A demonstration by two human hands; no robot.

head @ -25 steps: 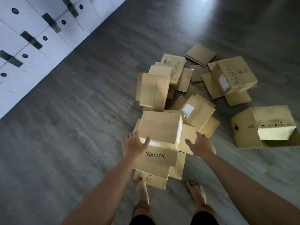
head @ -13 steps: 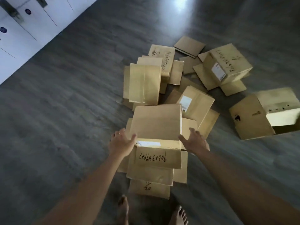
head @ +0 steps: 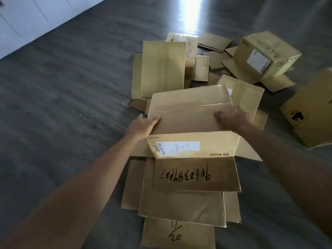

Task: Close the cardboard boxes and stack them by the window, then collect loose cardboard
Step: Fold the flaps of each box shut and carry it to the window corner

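Left hand (head: 143,125) and right hand (head: 232,117) clamp curled fingers on opposite ends of the PICO box (head: 192,112), its long axis spanning straight between them.

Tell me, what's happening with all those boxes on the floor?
A person is bending over a pile of cardboard on a dark floor. The left hand and the right hand each grip one side of the nearest box, which has a white label and numbers written on a flap that lies open toward the person. Flat cardboard pieces lie around it, and a closed box sits further back on the right. Nothing is stacked yet.
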